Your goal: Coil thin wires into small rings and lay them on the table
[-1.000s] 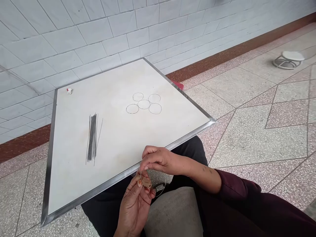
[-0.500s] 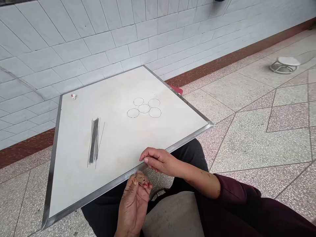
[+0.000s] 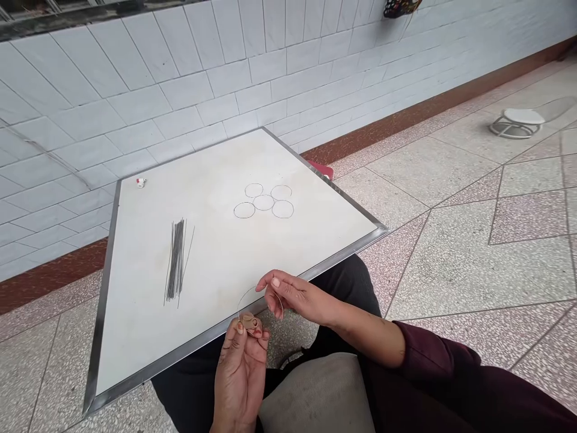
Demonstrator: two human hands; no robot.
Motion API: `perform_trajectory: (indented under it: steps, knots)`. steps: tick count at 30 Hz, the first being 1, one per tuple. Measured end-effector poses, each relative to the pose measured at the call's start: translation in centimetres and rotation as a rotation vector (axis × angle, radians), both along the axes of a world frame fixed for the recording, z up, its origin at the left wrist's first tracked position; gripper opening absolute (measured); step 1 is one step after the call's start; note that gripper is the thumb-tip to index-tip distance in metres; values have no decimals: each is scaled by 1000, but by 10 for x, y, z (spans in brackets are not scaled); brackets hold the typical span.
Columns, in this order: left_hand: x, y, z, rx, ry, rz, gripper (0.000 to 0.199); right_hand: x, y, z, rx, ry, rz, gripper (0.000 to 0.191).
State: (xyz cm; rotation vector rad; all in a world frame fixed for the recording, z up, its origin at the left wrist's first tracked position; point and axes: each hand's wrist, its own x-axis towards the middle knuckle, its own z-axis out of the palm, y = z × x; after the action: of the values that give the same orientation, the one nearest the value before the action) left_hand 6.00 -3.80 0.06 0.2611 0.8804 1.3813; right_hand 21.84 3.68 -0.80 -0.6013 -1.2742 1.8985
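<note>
Pinching a tan lump [image 3: 249,323] and wire loop [image 3: 246,297] in the left hand [image 3: 240,376], right hand [image 3: 293,294] loosely open beside; wire bundle [image 3: 177,269] still lying on the board [image 3: 135,337].

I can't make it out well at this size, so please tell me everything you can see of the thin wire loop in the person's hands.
The wire loop is one thin, grey, metal-looking wire bent into a rough oval, standing up over the edge of the white board. Its lower part meets a small tan piece pinched in the left hand. Its far side curves down beside the right hand; whether it touches that hand cannot be told.
</note>
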Motion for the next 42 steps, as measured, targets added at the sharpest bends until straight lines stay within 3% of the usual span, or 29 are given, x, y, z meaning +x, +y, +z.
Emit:
perform_trajectory:
  steps: [5,18,27,36,42]
  knots:
    - [-2,-2,-3,0,-2,37,10,-1,-3,4,-63,35,38,31]
    - [-5,0,-3,53,-35,80,12,-10,-4,-1,-29,36,-92,34]
    - [-7,0,-4,-37,37,76,13,-5,-2,-3,87,-187,-107,38]
    - [-11,4,-7,-58,138,66,19,-6,-1,-5,-8,-278,-167,37]
    - [-15,12,-6,-88,129,14,20,-7,2,-13,24,-353,-200,31]
